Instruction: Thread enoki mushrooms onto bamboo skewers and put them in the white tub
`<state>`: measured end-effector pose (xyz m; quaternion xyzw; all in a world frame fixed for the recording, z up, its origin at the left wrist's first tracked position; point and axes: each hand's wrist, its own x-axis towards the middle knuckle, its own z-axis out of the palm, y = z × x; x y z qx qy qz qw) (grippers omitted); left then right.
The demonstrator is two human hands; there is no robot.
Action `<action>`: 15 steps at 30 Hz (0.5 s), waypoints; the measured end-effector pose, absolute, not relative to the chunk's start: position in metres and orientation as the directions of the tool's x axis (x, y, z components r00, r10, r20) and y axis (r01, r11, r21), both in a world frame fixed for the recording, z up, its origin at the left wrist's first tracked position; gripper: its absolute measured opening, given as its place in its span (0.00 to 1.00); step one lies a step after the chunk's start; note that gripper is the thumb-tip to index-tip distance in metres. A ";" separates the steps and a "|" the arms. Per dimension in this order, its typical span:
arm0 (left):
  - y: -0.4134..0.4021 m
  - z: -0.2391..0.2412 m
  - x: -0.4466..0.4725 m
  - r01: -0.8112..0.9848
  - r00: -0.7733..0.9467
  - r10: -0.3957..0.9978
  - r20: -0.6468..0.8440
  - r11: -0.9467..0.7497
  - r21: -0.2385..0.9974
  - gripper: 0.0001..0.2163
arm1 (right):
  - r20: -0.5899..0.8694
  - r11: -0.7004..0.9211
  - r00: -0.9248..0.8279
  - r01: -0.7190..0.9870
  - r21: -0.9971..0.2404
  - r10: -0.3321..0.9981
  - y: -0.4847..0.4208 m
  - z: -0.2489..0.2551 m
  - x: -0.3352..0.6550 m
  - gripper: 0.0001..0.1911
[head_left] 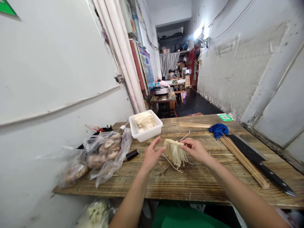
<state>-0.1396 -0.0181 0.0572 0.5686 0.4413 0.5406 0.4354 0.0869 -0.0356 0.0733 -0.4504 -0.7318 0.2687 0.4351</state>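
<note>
Mushrooms, thin and cream-white [175,152], hang pinched in the right hand [195,149]; the left hand [151,155] is spread apart, so some might fall.

Food-prep room, apparently a small eatery's, plank table [171,190], cleaver-like knife [249,150], skewers [244,161], bagged mushrooms [104,150], cooker [161,91], QR card [224,117], wall fan [199,42]
</note>
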 end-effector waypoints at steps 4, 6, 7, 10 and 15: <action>-0.019 0.064 -0.131 -0.094 0.214 0.967 0.137 -0.119 0.988 0.21 | 0.350 0.433 -0.281 0.332 -0.838 0.893 -0.037 0.073 0.086 0.15; -0.021 0.064 -0.129 -0.091 0.273 0.956 0.111 -0.089 0.992 0.18 | 0.325 0.405 -0.289 0.286 -0.869 0.901 -0.035 0.071 0.087 0.16; -0.022 0.065 -0.129 -0.091 0.288 0.952 0.102 -0.079 0.993 0.18 | 0.313 0.392 -0.292 0.271 -0.879 0.904 -0.034 0.070 0.087 0.16; -0.023 0.065 -0.128 -0.104 0.279 0.957 0.074 -0.046 0.994 0.18 | 0.271 0.351 -0.296 0.265 -0.898 0.916 -0.031 0.068 0.086 0.16; -0.024 0.065 -0.124 -0.106 0.288 0.956 0.051 -0.021 0.994 0.19 | 0.282 0.368 -0.299 0.288 -0.884 0.912 -0.028 0.067 0.082 0.16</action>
